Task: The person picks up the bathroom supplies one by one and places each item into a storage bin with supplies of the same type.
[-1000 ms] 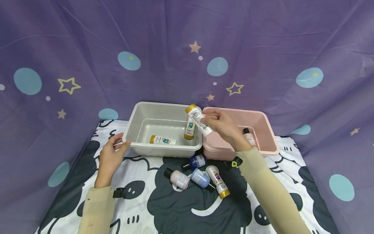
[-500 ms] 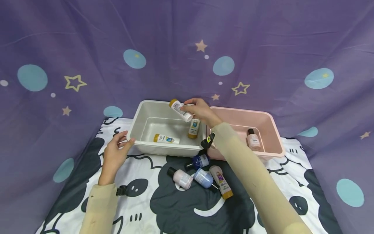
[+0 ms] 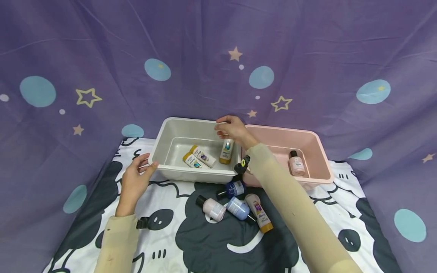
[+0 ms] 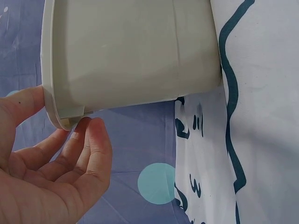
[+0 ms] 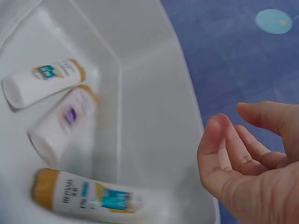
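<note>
While the right hand [image 3: 232, 130] hovers empty and relaxed over the grey bin [image 3: 160, 142], whose rim the left hand [image 3: 134, 182] touches with straight fingers, the small gold-capped bottles [image 3: 203, 156] inside look light, smooth and rigid, best pinched around the body.

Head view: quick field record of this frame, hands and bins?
left hand: touches grey bin's left corner rim
right hand: empty, fingers relaxed, over grey bin's right side
grey bin: three gold-capped tubes inside, one
pink bin: one pink bottle
cloth in front: four bottles, dark blue one nearest the bins
</note>
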Demonstrator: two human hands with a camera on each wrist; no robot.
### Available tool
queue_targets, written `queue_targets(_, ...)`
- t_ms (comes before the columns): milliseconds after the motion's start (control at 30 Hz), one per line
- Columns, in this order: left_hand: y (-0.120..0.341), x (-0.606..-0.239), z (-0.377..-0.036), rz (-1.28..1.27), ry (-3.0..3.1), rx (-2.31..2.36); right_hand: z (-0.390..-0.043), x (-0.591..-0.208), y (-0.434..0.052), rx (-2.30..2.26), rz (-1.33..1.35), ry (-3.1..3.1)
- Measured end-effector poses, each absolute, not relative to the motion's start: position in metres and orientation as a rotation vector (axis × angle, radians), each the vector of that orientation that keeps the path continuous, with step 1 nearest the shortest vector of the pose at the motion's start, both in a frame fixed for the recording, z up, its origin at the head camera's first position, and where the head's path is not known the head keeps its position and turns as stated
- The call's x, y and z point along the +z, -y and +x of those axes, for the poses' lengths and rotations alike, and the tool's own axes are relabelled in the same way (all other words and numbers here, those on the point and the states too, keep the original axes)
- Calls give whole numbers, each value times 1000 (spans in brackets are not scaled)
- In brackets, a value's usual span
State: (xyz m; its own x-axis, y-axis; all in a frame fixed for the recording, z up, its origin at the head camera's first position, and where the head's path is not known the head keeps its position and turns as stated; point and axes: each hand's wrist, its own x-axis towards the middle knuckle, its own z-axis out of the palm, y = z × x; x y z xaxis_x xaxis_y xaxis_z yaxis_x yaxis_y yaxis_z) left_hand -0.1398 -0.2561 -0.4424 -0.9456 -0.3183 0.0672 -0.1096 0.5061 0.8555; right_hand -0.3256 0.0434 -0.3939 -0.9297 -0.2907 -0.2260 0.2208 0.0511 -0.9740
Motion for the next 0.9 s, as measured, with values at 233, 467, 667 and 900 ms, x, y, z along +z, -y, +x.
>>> queue_targets(233,256,-447,-141,365,2529,-1388,-300,-376,-66,-1945,-244,-2027)
queue_targets(467,255,-446,-141,374,2529,-1389,-252,-364,-105,-1912,-423,-2176)
queue_targets(667,254,-446,-141,377,2531,-1379,-210,-367,-138,-1884,-504,-2288)
queue_targets(900,254,-444,-141,375,2535,-1373,-173,-386,-171,-1894,-550,-2322)
